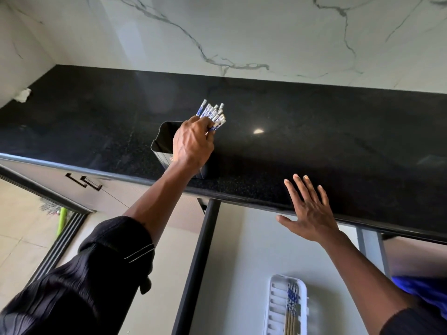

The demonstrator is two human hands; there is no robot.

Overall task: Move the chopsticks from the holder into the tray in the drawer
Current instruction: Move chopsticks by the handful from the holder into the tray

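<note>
Left hand (193, 141) grasps chopsticks (214, 114) over the holder (160, 143).
Right hand (309, 213) released, fingers spread, at four o'clock; tray (275, 308) at six.

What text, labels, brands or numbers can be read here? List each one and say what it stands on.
No text can be read.
Black chopstick holder: a small mark on its front, by the left hand, too small and half hidden to read.
Chopsticks in the left hand: blue and white pattern, no legible characters.
Chopsticks in the white tray: blue pattern only, blurred.
Black countertop: none.
</note>
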